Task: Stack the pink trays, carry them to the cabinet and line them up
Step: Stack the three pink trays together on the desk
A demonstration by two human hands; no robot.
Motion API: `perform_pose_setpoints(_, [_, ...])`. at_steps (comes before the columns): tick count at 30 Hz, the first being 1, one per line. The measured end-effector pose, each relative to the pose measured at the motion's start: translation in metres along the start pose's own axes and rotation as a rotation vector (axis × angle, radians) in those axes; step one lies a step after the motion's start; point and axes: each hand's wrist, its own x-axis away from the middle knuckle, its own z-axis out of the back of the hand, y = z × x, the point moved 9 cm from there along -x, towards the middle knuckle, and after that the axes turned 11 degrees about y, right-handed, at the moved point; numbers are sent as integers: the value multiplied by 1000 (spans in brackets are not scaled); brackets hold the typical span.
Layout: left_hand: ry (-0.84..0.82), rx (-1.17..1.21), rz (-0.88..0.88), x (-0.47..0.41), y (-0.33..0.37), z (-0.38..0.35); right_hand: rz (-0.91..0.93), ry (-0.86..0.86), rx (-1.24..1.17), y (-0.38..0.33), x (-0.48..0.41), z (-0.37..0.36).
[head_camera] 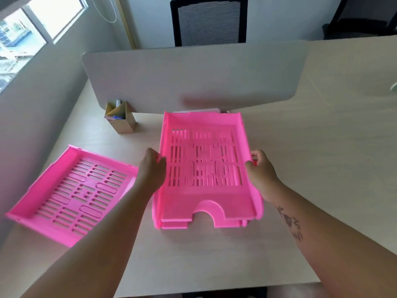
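Note:
A stack of pink slotted trays (206, 190) sits on the desk in the middle, one nested on another, with the cut-out front edge facing me. My left hand (152, 168) grips the stack's left wall and my right hand (261, 171) grips its right wall. Another single pink tray (73, 196) lies flat and turned at an angle on the desk to the left, apart from both hands.
A cardboard pen holder (121, 119) stands behind the trays beside the grey desk divider (193, 76). A black mesh chair (209, 20) is beyond the divider. The wall and window are on the left. The beige desk (311, 158) extends to the right.

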Motion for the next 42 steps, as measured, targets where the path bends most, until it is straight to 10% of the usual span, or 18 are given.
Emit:
perform_pose_setpoints(27, [-283,314,236,9,-63,-40,-67,-38,74,20,20,-44])
perform_pose_setpoints(42, [-75,189,119,-5,-54,0,115,53,187,3,-5,-36])
